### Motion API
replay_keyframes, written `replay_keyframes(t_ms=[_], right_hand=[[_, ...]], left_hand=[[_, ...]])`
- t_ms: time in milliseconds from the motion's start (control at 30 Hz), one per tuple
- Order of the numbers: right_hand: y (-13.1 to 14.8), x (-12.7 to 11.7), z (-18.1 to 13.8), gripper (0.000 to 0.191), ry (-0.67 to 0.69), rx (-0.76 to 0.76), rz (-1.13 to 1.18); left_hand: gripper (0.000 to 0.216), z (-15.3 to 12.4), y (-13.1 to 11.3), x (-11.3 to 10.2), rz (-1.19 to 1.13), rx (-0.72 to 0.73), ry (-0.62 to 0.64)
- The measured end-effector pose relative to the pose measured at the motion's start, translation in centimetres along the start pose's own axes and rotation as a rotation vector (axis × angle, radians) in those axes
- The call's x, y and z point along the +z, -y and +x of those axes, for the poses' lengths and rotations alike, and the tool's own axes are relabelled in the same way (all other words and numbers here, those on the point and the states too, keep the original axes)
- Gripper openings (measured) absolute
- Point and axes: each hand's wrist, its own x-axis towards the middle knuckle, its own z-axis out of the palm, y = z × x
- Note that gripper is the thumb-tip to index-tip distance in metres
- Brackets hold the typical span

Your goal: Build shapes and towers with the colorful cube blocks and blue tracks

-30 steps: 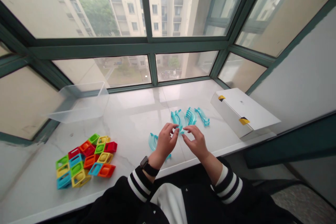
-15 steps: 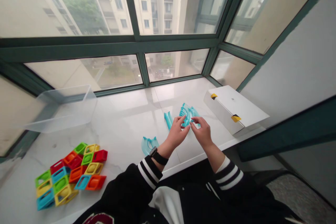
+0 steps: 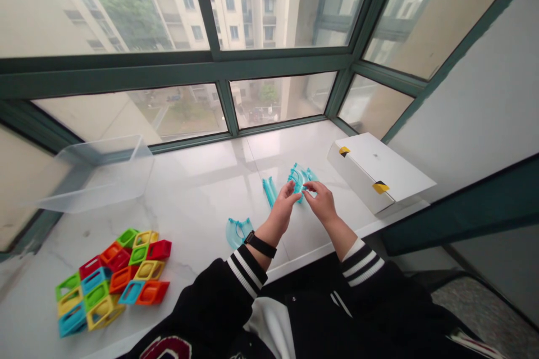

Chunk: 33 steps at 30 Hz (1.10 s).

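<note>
My left hand (image 3: 283, 208) and my right hand (image 3: 321, 202) meet over the white marble sill (image 3: 202, 190), both pinching a translucent teal curved track piece (image 3: 298, 177). A second teal track piece (image 3: 269, 190) lies just left of my left hand. A third, U-shaped teal piece (image 3: 237, 230) lies nearer the sill's front edge, beside my left wrist with its black watch. Black sleeves with white stripes cover both forearms.
A cluster of several coloured open square blocks (image 3: 113, 276) sits at the front left. A clear plastic bin (image 3: 99, 173) stands at the back left by the window. A white box with yellow tabs (image 3: 379, 174) lies at the right end.
Both hands moved forward and right from the sill's front, lifting a teal curved piece and closing on it. The camera swung right, so the blocks shifted left in view.
</note>
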Motion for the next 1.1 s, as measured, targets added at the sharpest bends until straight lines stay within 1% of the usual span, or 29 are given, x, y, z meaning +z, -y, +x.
replay_keyframes(t_ms=[233,533,767,933,1100], right_hand=[[-0.5,0.6,0.1,0.015,0.039,-0.002,-0.010],[-1.1,0.8,-0.3,0.014,0.051,0.001,-0.017],[-1.3,0.9,-0.4,0.014,0.058,-0.023,-0.016],[-1.4,0.9,-0.5,0.015,0.066,-0.042,-0.022],[-1.3,0.9,-0.6,0.017,0.079,-0.027,-0.012]], left_hand=[[0.066,0.3,1.0,-0.3,0.145,0.025,0.005],[0.069,0.2,1.8,-0.6,0.158,0.014,0.024],[0.066,0.3,1.9,-0.9,0.256,0.016,0.023],[0.068,0.3,1.9,-0.9,0.259,0.017,0.033],[0.067,0.3,2.0,-0.8,0.290,0.018,0.033]])
